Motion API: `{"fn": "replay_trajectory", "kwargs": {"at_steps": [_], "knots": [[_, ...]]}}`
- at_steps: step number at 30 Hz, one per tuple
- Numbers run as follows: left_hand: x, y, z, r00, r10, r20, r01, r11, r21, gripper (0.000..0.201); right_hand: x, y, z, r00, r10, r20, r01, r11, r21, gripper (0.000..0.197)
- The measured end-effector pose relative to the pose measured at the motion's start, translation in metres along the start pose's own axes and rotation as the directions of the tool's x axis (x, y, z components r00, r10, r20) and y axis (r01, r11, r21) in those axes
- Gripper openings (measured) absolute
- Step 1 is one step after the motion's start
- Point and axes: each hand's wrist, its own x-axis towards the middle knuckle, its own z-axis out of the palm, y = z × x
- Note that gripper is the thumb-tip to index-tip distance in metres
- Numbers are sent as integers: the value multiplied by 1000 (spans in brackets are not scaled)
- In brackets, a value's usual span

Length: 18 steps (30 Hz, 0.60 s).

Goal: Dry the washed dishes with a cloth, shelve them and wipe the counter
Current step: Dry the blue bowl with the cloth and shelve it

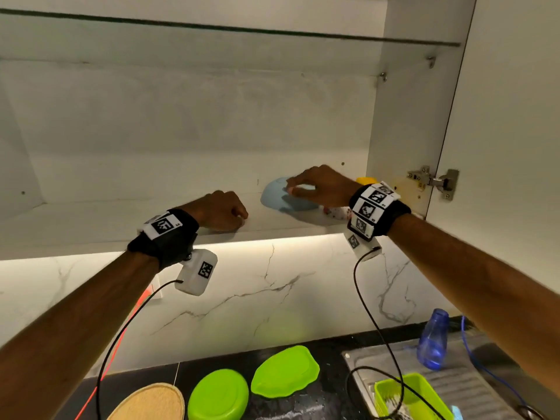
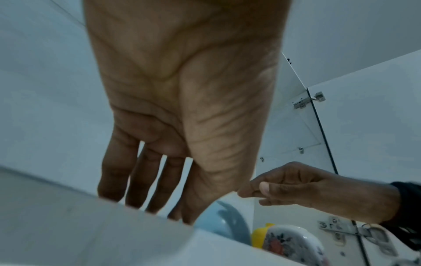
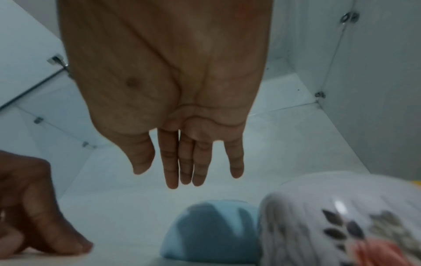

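Note:
An upturned light blue bowl (image 1: 277, 200) sits on the cupboard's bottom shelf (image 1: 121, 219). My right hand (image 1: 292, 190) hovers just above the blue bowl (image 3: 205, 234) with its fingers (image 3: 173, 171) straight and relaxed, holding nothing. Right of the bowl, a white floral cup (image 3: 330, 225) lies under my right wrist, partly hidden in the head view. My left hand (image 1: 239, 218) rests its fingertips on the shelf front, left of the bowl, and is empty; its fingers (image 2: 132, 180) point down behind the shelf edge. No cloth is in sight.
A yellow item (image 1: 366, 180) stands behind the floral cup (image 2: 293, 241). The open cupboard door (image 1: 500, 116) hangs at the right. Below, on the dark counter, lie two green plates (image 1: 218, 395) (image 1: 285, 371), a cork mat (image 1: 151, 404), a green basket (image 1: 409, 398) and a blue bottle (image 1: 433, 341).

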Motion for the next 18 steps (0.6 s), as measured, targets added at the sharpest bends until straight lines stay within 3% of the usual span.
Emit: {"fn": "replay_trajectory", "kwargs": {"at_steps": [3,6,9,11,13,15,18], "knots": [[-18,2,17,985,78,-157,-103,981,-162,26,-37,-6,12,983,-13,-182,50,979,198,27],[-54,23,47,885,151,-440,-331,869,-368,13,-88,-24,25,956,-32,-291,114,956,269,23],[-94,54,86,784,240,-572,-493,802,-339,14,-142,-30,43,959,-30,-282,137,920,368,24],[-110,68,125,798,286,-531,-506,795,-333,14,-173,-25,67,981,21,-192,70,886,458,26],[-115,71,175,852,295,-432,-463,809,-363,12,-199,-7,106,991,95,-89,-38,863,504,27],[-116,68,225,917,275,-288,-378,827,-415,12,-224,9,153,983,185,5,-166,867,470,31],[-121,63,294,966,233,-114,-260,872,-416,15,-263,28,229,950,274,153,-313,806,502,30]]}}
